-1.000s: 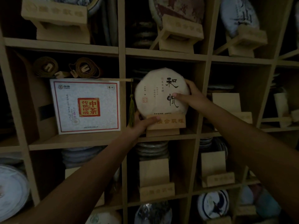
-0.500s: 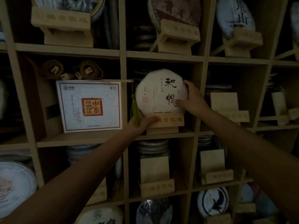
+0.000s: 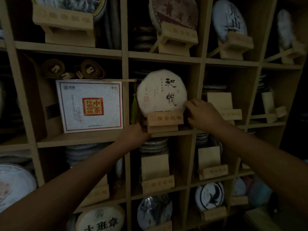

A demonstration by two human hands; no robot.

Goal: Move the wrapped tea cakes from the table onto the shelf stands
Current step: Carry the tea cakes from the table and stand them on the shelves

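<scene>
A round tea cake (image 3: 160,92) in white paper with black characters stands upright on a wooden stand (image 3: 165,118) in the middle shelf cell. My left hand (image 3: 133,132) is at the stand's lower left corner, with its fingers tucked round the stand's left end and hidden behind it. My right hand (image 3: 204,115) is at the cake's lower right. Its loosely curled fingertips touch the cake's edge, and its thumb is near the stand's right end.
A white box with a red label (image 3: 90,105) fills the cell to the left, and a green tassel (image 3: 134,107) hangs beside the cake. Bare wooden stands (image 3: 221,105) (image 3: 155,174) (image 3: 210,164) sit in the cells to the right and below. Other cells hold tea cakes on stands.
My right hand slid down from the cake's right face to its lower right edge. My left thumb came off the stand's front, and that hand dropped to the stand's lower left corner.
</scene>
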